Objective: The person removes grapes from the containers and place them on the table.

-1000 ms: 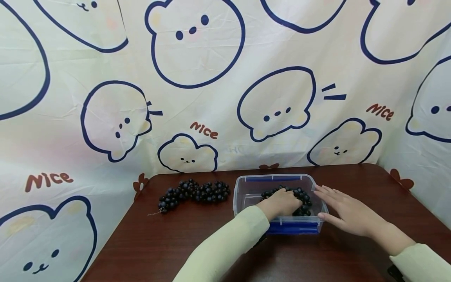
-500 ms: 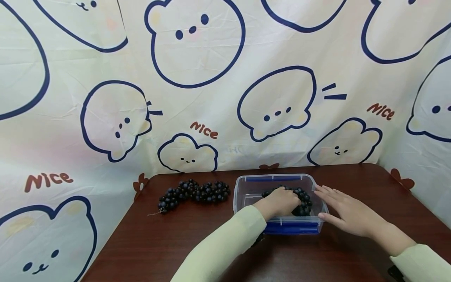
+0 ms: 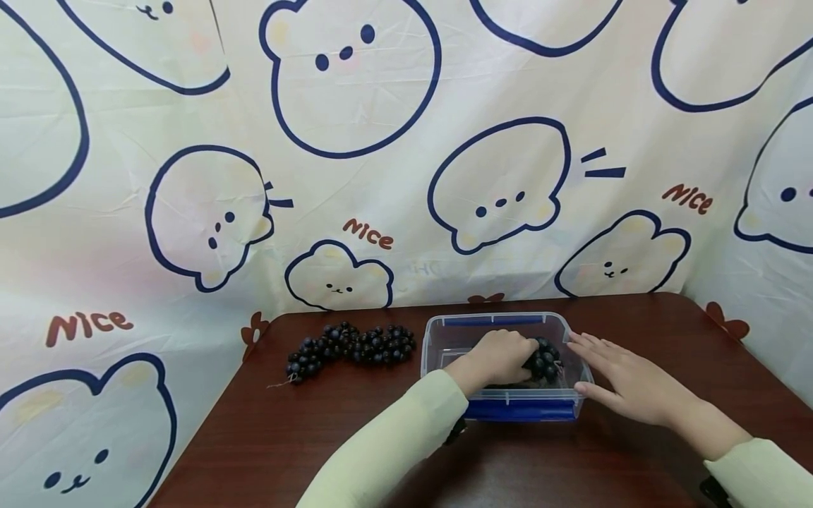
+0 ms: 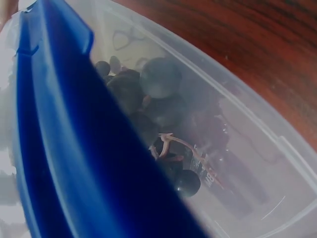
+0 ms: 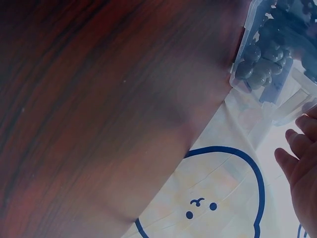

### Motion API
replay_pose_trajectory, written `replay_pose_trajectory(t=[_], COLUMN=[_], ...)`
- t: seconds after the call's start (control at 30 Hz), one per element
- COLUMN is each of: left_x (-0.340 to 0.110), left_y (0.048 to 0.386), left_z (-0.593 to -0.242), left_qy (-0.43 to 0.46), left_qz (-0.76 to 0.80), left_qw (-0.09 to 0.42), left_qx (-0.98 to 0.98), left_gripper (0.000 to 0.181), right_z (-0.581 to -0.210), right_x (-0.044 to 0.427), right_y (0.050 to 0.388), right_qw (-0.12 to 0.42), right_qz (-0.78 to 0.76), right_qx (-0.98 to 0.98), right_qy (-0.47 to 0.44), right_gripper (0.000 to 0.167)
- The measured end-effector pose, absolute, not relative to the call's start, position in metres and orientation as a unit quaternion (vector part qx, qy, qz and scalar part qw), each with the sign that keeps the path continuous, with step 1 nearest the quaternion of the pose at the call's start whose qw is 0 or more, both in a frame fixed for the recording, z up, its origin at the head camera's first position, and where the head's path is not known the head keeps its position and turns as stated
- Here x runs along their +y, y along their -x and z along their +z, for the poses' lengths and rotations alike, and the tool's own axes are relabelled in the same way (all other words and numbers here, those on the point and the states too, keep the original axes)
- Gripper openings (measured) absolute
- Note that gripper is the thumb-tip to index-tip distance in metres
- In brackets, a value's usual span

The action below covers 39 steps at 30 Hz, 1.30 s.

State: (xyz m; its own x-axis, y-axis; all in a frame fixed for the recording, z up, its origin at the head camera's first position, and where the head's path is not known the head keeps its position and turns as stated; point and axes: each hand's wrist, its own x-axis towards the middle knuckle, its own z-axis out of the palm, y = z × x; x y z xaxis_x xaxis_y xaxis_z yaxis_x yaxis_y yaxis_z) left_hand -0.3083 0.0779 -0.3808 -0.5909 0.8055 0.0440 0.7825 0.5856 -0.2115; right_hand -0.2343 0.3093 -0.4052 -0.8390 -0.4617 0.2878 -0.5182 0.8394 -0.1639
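Observation:
A clear plastic box (image 3: 438, 356) with blue clips stands on the table. Reaching in over its front rim, my left hand (image 3: 498, 356) grips a bunch of dark grapes (image 3: 544, 361); its fingertips are partly hidden. Through the box wall, grapes (image 4: 161, 79) and a pale stem show in the left wrist view, behind a blue clip (image 4: 74, 124). My right hand (image 3: 635, 384) has straight fingers at the box's right rim. From the right wrist, the grapes (image 5: 267, 62) appear through the wall, with the right fingers (image 5: 299, 144) near the rim.
Left of the box, more dark grapes (image 3: 349, 346) lie on the brown wooden table (image 3: 267, 437). A white cloth (image 3: 406, 176) printed with cartoon animals hangs behind the table and along its sides.
My left hand has risen slightly and shifted left inside the box. The grapes there have shifted, with fewer showing around the hand. My right hand stays at the rim.

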Motion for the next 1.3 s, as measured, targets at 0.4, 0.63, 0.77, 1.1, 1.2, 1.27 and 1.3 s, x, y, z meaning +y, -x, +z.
replay_pose_trajectory(t=[0.4,0.63,0.77,1.1,1.2,1.27,1.3], left_x=[0.059,0.053,0.050,0.039,0.036,0.034,0.033], left_y=[0.299,0.301,0.302,0.299,0.300,0.301,0.302], left_z=[-0.369,-0.373,-0.374,-0.369,-0.368,-0.367,-0.367], left_qy=[0.439,0.468,0.479,0.468,0.471,0.472,0.472], left_qz=[0.011,0.001,0.008,0.101,0.113,0.117,0.120], left_qw=[0.208,0.326,0.381,0.424,0.438,0.449,0.455], left_qx=[-0.874,-0.821,-0.791,-0.769,-0.757,-0.750,-0.745], left_gripper=[0.033,0.026,0.023,0.031,0.033,0.033,0.033], right_z=[-0.404,-0.405,-0.405,-0.404,-0.404,-0.404,-0.404], right_x=[0.309,0.309,0.309,0.308,0.308,0.308,0.308], right_y=[0.235,0.235,0.235,0.234,0.234,0.234,0.234], right_qw=[0.117,0.118,0.119,0.121,0.120,0.119,0.119], right_qz=[0.116,0.117,0.120,0.120,0.119,0.118,0.117], right_qx=[-0.953,-0.952,-0.951,-0.950,-0.951,-0.951,-0.951], right_qy=[-0.256,-0.258,-0.260,-0.261,-0.260,-0.259,-0.259], right_gripper=[0.068,0.069,0.068,0.068,0.067,0.067,0.067])
